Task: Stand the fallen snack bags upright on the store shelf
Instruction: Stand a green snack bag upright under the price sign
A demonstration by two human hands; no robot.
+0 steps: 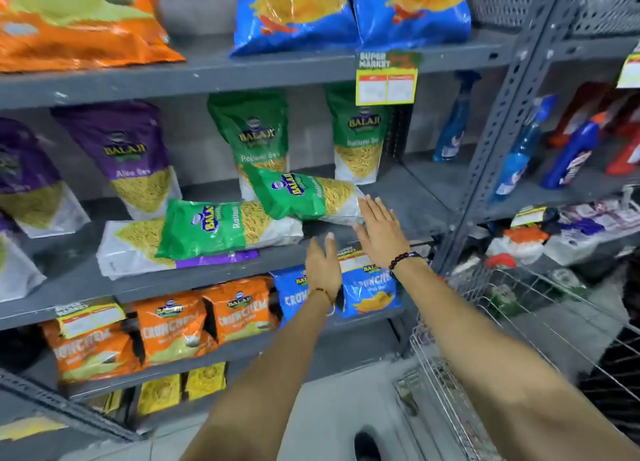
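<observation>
On the grey middle shelf (408, 197) three snack bags lie fallen. One green bag (304, 195) leans tilted on another green bag (225, 228), which rests on a flat purple bag (138, 249). Behind them two green bags (252, 138) (360, 138) and a purple bag (128, 155) stand upright. My right hand (381, 232) is flat with fingers apart, its fingertips at the right end of the tilted green bag. Lower, in front of the shelf edge, my left hand (322, 263) is held out with loose fingers and holds nothing.
Orange (180, 322) and blue (367, 290) snack packs fill the shelf below. Large blue bags (346, 10) sit on the shelf above, with a yellow price tag (386, 82) hanging from its edge. A wire shopping cart (502, 339) stands at my right, beside shelves of spray bottles (523, 148).
</observation>
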